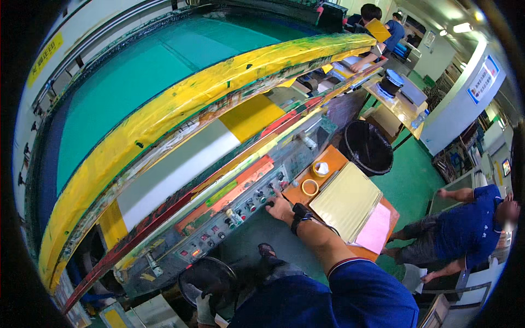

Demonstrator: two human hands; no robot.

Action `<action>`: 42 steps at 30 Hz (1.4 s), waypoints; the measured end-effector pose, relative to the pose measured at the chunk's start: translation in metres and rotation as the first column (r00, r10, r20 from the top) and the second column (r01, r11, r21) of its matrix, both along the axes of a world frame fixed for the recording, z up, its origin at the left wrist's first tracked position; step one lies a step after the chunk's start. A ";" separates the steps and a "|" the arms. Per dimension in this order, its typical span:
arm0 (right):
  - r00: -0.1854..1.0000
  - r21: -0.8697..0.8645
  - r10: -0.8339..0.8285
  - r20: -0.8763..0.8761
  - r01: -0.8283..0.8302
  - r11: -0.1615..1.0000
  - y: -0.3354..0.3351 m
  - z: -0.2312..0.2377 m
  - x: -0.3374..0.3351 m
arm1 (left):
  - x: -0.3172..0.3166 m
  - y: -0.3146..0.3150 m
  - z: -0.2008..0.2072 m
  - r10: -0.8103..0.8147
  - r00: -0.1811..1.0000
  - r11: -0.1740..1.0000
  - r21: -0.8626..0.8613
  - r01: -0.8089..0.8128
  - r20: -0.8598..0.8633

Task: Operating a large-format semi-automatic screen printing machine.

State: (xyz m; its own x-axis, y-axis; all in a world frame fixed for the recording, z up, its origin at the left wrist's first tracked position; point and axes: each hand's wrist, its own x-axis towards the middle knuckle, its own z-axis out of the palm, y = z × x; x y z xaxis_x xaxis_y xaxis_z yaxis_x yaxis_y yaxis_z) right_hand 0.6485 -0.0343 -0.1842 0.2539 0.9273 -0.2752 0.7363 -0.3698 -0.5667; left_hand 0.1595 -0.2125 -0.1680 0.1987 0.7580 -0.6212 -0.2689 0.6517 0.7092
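Note:
My right hand [280, 209], with a black band on its wrist, reaches to the control panel [205, 236] of a large printing machine. Its fingers are apart and touch the panel beside a black knob [269, 204]. Low in the picture, a pale grey gloved shape [205, 310] beside a black bin [206, 279] seems to be my left hand; its fingers are too dark to make out. Above the panel rises the machine's wide screen frame [180, 106], edged in yellow tape around green mesh [126, 104]. Beneath it lies a white and yellow bed [178, 167].
Right of my arm, an orange table [295, 195] bears a stack of cream sheets [347, 199], pink sheets [374, 227] and a tape roll [310, 188]. Behind it stands a lined black bin [367, 147]. A person in blue [465, 229] is at right; others work at the far end.

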 end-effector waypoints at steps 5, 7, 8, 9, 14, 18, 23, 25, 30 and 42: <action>0.988 0.023 0.137 -0.068 -0.136 0.991 0.021 0.025 -0.048 | -0.078 -0.043 -0.101 0.176 0.982 0.972 -0.143 -0.184 -0.070; 0.990 0.016 0.071 0.122 -0.073 0.997 0.005 0.042 -0.033 | -0.047 -0.022 -0.062 -0.116 0.908 0.960 0.190 0.208 -0.403; 0.999 0.016 0.036 0.035 -0.036 0.999 -0.002 0.015 0.000 | -0.030 0.000 -0.035 -0.204 0.751 0.847 0.273 0.457 -0.628; 0.998 0.014 0.023 -0.060 -0.022 1.000 -0.003 -0.012 0.021 | -0.018 0.016 -0.017 -0.222 0.687 0.793 0.282 0.540 -0.692; 0.996 0.039 0.077 0.048 -0.079 0.996 0.006 -0.016 -0.017 | -0.037 -0.019 -0.026 0.018 0.983 1.000 -0.007 -0.020 -0.180; 0.995 0.004 0.082 0.058 -0.083 0.997 0.008 -0.011 -0.010 | -0.022 -0.021 -0.021 0.062 0.990 0.997 0.049 -0.056 -0.126; 0.994 0.021 0.101 0.043 -0.102 0.995 0.009 -0.004 -0.014 | -0.027 -0.029 -0.028 0.065 0.983 0.993 0.105 -0.047 -0.175; 0.995 0.015 0.082 0.063 -0.084 0.996 0.007 -0.001 -0.013 | -0.019 -0.024 -0.019 0.077 0.990 0.992 0.105 -0.064 -0.120; 0.999 0.087 0.013 0.049 -0.018 0.996 -0.002 -0.021 0.001 | -0.021 -0.014 -0.011 0.002 0.995 0.998 0.056 0.003 -0.096; 0.985 0.036 0.065 0.160 -0.071 0.997 -0.003 -0.026 -0.012 | -0.016 -0.009 0.027 0.107 0.993 0.994 0.016 -0.106 -0.053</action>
State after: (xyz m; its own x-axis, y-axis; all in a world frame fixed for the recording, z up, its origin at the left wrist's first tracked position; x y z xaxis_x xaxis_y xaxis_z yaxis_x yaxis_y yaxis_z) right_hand 0.6369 -0.0376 -0.2102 0.2273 0.9537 -0.1970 0.8406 -0.2943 -0.4548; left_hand 0.1435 -0.2211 -0.1414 0.0827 0.7812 -0.6188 -0.2974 0.6120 0.7328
